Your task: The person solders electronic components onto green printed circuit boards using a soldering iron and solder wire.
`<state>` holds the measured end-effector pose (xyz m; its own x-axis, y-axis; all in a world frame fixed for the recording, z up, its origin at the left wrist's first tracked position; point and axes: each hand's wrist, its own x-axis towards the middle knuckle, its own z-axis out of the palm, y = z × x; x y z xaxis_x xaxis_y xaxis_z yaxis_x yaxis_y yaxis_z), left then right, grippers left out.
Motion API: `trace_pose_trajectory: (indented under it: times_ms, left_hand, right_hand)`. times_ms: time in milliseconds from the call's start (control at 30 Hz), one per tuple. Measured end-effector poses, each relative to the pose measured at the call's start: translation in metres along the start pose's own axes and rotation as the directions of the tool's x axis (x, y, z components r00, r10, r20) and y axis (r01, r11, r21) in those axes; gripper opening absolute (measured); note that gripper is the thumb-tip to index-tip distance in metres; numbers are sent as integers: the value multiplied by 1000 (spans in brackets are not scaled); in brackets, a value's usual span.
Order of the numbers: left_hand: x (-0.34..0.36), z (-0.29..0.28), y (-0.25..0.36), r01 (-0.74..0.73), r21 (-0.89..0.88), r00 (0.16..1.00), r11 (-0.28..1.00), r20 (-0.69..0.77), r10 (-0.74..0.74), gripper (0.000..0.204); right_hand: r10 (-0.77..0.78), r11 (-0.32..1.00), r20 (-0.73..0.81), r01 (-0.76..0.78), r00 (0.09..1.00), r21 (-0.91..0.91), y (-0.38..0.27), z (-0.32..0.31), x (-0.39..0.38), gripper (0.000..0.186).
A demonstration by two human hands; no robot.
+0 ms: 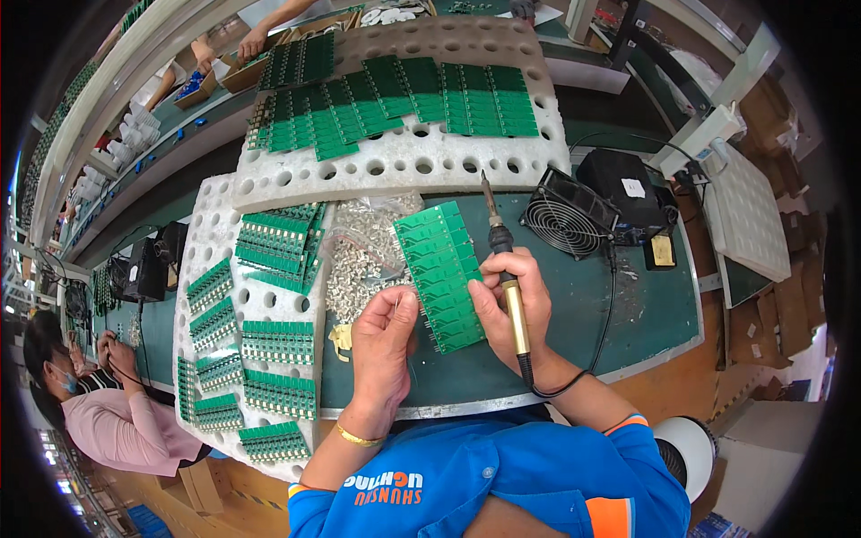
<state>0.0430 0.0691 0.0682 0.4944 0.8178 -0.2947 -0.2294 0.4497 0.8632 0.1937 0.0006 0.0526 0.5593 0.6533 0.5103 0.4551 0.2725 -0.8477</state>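
Note:
My right hand [523, 291] is closed around a soldering iron [516, 318], its tip pointing up and away from me. The thumb of the same hand rests against the right edge of a green circuit board panel [439, 273], which is tilted upright above the bench. Thin metal pins show along the panel's lower left edge. Beside that edge, my left hand [384, 345] pinches a fine strand that looks like solder wire. Behind the left hand lies a heap of small white and metal parts [354, 269], partly in a clear plastic bag [381, 211].
White foam trays with holes [359, 169] stand at the back and left, bearing many green panels [278, 345]. A black fan [565, 215], a black box unit [623, 193] and a small yellow pad [662, 251] sit at right. A co-worker [134, 421] works at left.

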Motion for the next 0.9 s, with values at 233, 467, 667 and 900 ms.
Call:
trace_pose_trajectory:
  times_ms: [233, 467, 667, 900]
  left_hand:
    - [-1, 2, 2, 1, -4, 1000, 1000, 5, -1, 16]
    - [0, 0, -1, 8, 9, 1000, 1000, -19, -8, 14]
    - [1, -1, 0, 9, -4, 1000, 1000, 2, -9, 16]
    - [-4, 6, 3, 23, 46, 1000, 999, -19, -23, 13]
  right_hand:
    - [-9, 1000, 6, 9, 1000, -4, 1, 0, -2, 25]
    - [-33, 999, -6, 33, 999, 20, 0, 1, -3, 26]
    - [-8, 1000, 4, 8, 1000, 19, 2, 1, -3, 26]
    - [33, 996, -42, -29, 999, 82, 5, 4, -5, 25]
